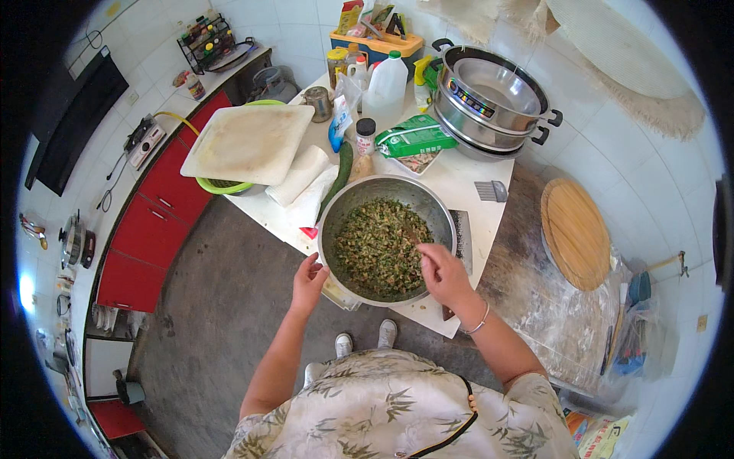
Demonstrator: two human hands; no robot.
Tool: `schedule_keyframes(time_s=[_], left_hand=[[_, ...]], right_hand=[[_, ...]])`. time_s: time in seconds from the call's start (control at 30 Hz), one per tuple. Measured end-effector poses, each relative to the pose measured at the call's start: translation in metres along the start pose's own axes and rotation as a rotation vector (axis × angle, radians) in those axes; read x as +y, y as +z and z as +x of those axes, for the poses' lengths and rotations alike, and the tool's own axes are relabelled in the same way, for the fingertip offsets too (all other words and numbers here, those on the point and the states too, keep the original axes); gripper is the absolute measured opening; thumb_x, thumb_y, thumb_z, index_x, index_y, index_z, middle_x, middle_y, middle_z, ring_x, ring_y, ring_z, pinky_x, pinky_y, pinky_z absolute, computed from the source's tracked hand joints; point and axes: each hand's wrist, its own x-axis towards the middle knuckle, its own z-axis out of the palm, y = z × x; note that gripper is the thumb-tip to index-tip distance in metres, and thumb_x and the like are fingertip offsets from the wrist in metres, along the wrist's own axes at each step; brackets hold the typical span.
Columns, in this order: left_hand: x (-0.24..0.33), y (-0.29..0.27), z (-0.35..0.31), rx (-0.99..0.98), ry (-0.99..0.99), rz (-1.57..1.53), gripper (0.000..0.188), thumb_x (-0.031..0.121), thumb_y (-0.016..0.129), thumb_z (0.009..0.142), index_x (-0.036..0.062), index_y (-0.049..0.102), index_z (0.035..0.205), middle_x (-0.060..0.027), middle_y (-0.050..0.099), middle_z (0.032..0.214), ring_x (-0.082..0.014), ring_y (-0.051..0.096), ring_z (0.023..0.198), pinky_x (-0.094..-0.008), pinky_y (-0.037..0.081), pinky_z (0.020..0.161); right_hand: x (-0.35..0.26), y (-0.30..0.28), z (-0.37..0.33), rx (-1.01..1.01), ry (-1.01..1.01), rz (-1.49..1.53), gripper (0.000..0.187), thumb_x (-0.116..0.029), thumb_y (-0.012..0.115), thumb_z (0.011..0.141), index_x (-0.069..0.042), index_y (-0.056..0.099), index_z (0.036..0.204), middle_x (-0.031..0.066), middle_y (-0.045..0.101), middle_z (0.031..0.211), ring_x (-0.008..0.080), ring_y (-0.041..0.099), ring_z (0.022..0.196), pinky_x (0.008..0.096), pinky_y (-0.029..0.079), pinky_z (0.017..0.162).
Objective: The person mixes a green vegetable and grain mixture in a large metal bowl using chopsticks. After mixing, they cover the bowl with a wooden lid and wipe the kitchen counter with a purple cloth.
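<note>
At the desk's (462, 176) near edge I'm apparently stirring, right hand (445, 274) clamped on a utensil (414, 235), left hand's (308, 284) grip unclear at the bowl's (340, 210) rim, which needs steadying.

Printed in white on the green packet (417, 136), too small to read; printed also on the blue-and-white pouch (340, 131) and, with reddish marks, on the pale label (365, 144) of the black-capped jar (366, 126), likewise unreadable; marked in several colours on the dark strip (471, 99) across the steel steamer pot (482, 128); lettered largest on the yellowish bag (604, 441) at lower right, cut off by the rim
</note>
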Motion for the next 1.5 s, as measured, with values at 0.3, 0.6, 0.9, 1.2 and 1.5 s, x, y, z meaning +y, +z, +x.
schedule_keyframes(time_s=[0.3, 0.6, 0.9, 1.2, 1.5], left_hand=[[0.005, 0.007, -0.005, 0.063, -0.092, -0.043, 0.05, 0.017, 0.062, 0.082, 0.0032, 0.044, 0.127, -0.0054, 0.058, 0.096, -0.0116, 0.055, 0.083, -0.025, 0.044, 0.065], [0.005, 0.018, -0.01, 0.119, -0.156, -0.208, 0.051, 0.02, 0.061, 0.082, 0.0062, 0.044, 0.128, -0.0039, 0.057, 0.1, -0.0124, 0.054, 0.085, -0.0272, 0.044, 0.071], [-0.005, 0.014, -0.009, 0.11, -0.123, -0.217, 0.048, 0.022, 0.059, 0.084, 0.007, 0.044, 0.127, -0.0051, 0.057, 0.102, -0.0119, 0.055, 0.085, -0.0258, 0.045, 0.069], [-0.002, 0.015, -0.013, 0.112, -0.159, -0.191, 0.043, 0.023, 0.053, 0.087, 0.0068, 0.045, 0.126, -0.0042, 0.058, 0.105, -0.0135, 0.058, 0.088, -0.0281, 0.048, 0.07], [-0.004, 0.012, -0.01, 0.074, -0.179, -0.159, 0.041, 0.022, 0.052, 0.089, 0.004, 0.045, 0.124, -0.0044, 0.059, 0.101, -0.0128, 0.059, 0.083, -0.0272, 0.049, 0.068]], right_hand=[[0.045, 0.015, 0.04, 0.243, 0.339, 0.715, 0.019, -0.01, 0.047, 0.091, 0.002, 0.057, 0.101, 0.0113, 0.062, 0.092, 0.0181, 0.065, 0.076, 0.0244, 0.052, 0.065], [0.027, -0.038, 0.01, 0.244, 0.402, 0.794, 0.022, -0.011, 0.045, 0.092, 0.006, 0.057, 0.1, 0.0155, 0.064, 0.087, 0.0203, 0.065, 0.072, 0.0298, 0.055, 0.067], [0.05, -0.022, 0.007, 0.18, 0.42, 0.805, 0.022, -0.014, 0.046, 0.093, 0.003, 0.056, 0.102, 0.013, 0.062, 0.091, 0.0199, 0.065, 0.078, 0.0277, 0.054, 0.07], [0.065, -0.013, -0.035, 0.202, 0.642, 0.985, 0.019, -0.014, 0.054, 0.089, -0.001, 0.055, 0.102, 0.0081, 0.059, 0.071, 0.0113, 0.057, 0.053, 0.022, 0.046, 0.045], [0.032, -0.034, -0.04, 0.292, 0.636, 0.556, 0.012, -0.011, 0.058, 0.086, 0.0, 0.06, 0.09, 0.001, 0.056, 0.065, 0.0048, 0.051, 0.052, 0.02, 0.04, 0.046]])
